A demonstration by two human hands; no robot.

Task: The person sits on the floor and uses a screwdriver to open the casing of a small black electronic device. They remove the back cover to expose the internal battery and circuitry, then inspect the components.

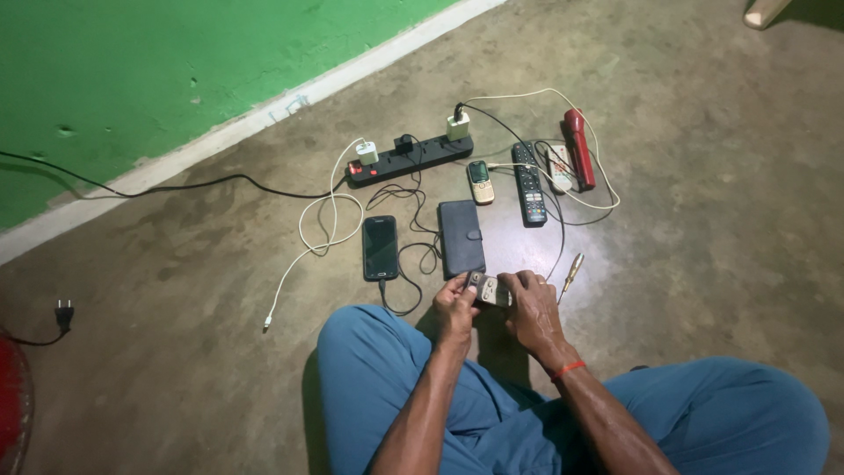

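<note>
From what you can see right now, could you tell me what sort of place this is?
Probably a room in a home, used as a charging spot: a bare concrete floor meets a green painted wall, and a black power strip with chargers lies among phones and a remote control.

You hold a small grey keypad phone (489, 290) between both hands, just above the concrete floor and in front of your crossed legs. It lies roughly level and sideways, its long axis running left to right, with pale keys showing on the part between your fingers; your left hand (454, 308) pinches its left end and your right hand (533, 310) wraps its right end, so most of its body is hidden. It sits just below the near edge of the dark wallet-style case, apart from it.
</note>
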